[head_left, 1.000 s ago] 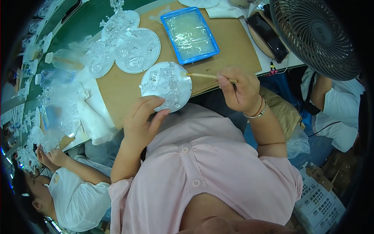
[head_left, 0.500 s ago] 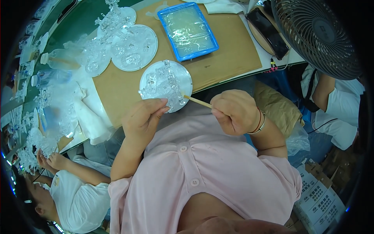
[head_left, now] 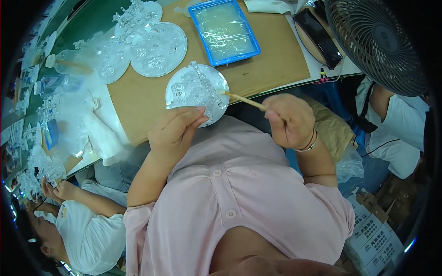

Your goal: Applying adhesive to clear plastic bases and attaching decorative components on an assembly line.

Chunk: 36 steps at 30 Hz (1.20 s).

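Right hand [head_left: 292,120]: pinching stick [head_left: 245,100], rear end hidden | left hand [head_left: 171,131]: at disc [head_left: 219,82], grip unclear

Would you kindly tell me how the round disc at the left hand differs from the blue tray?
The round disc is whitish; the blue tray is rectangular. The disc carries raised clear pieces, while the tray holds a flat, pale yellowish layer. The left hand holds the disc's edge; the tray lies untouched on the brown board.

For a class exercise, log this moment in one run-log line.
left hand: touching round white disc bearing clear pieces | right hand: gripping thin yellowish stick, tip at disc's right side
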Each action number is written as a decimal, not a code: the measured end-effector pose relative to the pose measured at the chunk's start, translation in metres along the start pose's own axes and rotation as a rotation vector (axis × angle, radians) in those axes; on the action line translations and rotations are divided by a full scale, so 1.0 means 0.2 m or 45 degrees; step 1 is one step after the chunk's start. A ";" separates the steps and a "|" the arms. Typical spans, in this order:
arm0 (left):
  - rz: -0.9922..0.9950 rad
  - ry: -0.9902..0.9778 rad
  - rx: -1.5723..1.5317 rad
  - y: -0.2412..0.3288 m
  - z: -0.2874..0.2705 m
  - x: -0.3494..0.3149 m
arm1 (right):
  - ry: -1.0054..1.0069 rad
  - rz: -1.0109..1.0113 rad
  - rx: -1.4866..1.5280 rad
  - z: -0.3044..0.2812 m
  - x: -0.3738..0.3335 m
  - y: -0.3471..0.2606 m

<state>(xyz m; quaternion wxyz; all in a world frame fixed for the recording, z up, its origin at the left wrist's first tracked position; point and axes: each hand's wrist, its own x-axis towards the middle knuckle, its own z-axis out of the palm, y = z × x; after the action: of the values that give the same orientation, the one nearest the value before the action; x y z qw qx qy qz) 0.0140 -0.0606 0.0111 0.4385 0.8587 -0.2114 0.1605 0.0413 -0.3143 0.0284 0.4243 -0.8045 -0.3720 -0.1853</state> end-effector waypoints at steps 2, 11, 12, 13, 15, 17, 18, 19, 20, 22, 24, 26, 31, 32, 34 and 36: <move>0.028 0.027 0.010 0.00 0.01 0.00 | -0.023 -0.069 -0.014 0.00 -0.02 -0.02; 0.062 -0.007 -0.030 0.01 0.02 0.01 | -0.190 -0.221 0.210 0.10 -0.05 -0.12; 0.062 -0.004 -0.028 0.02 0.02 0.01 | -0.174 -0.198 0.237 0.10 -0.05 -0.11; 0.060 -0.011 -0.021 0.02 0.01 0.01 | -0.158 -0.174 0.263 0.10 -0.04 -0.11; 0.060 -0.016 -0.015 0.02 0.01 0.01 | -0.102 -0.102 0.232 0.07 -0.06 -0.08; 0.058 -0.045 -0.017 0.02 0.00 0.01 | -0.047 -0.032 0.201 0.05 -0.06 -0.04; 0.060 -0.044 -0.016 0.02 0.00 0.01 | 0.022 0.041 0.111 0.03 -0.05 -0.03; 0.066 -0.036 -0.021 0.02 0.01 0.02 | 0.091 0.112 0.022 0.03 -0.03 -0.01; 0.072 -0.027 -0.024 0.02 0.01 0.02 | 0.154 0.203 0.011 0.03 -0.02 -0.01; 0.057 -0.037 -0.004 0.03 -0.01 0.02 | 0.114 0.166 -0.015 0.02 0.01 -0.01; 0.039 -0.029 0.042 0.03 -0.02 0.03 | 0.017 0.076 0.012 -0.02 0.04 -0.02; -0.025 -0.034 -0.066 0.04 -0.07 0.05 | 0.001 0.158 0.179 -0.08 0.05 -0.06; -0.343 -0.049 -0.262 0.18 -0.42 0.14 | 0.462 0.152 0.613 -0.24 0.05 -0.08; -0.377 0.004 -0.370 0.20 -0.52 0.16 | 0.614 0.044 0.575 -0.26 0.06 -0.06; -0.170 0.126 -0.162 0.19 -0.73 0.25 | 0.756 -0.096 0.503 -0.26 0.06 -0.01; -0.088 0.378 -0.190 0.18 -0.87 0.37 | 0.795 -0.083 0.497 -0.24 0.08 0.03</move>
<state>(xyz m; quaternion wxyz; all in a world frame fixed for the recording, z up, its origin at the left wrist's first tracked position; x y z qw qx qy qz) 0.0442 0.0461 0.1685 0.5326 0.7974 -0.1257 0.2543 0.0563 -0.3496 0.0627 0.6566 -0.6010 -0.2783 -0.3608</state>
